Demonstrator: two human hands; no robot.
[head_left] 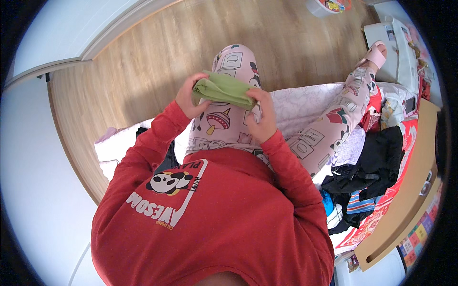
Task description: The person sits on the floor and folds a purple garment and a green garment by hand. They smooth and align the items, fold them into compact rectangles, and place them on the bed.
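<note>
A green cloth (224,89), folded into a thick, compact roll, is held between my two hands above my raised knee. My left hand (191,97) grips its left end, fingers on the far side and thumb on the near side. At the right end, my right hand (263,116) holds the cloth's corner with its fingertips, the thumb lower down. What kind of garment or cloth it is cannot be made out. Under it is my leg in pink printed trousers (234,59).
To my right, a pile of dark clothes (377,157) lies on the bed beside a lilac checked cloth (350,147) and a striped cloth (360,203). A wooden board (405,209) edges the bed. Wood flooring (157,52) lies ahead, with a white tub (320,8) farther off.
</note>
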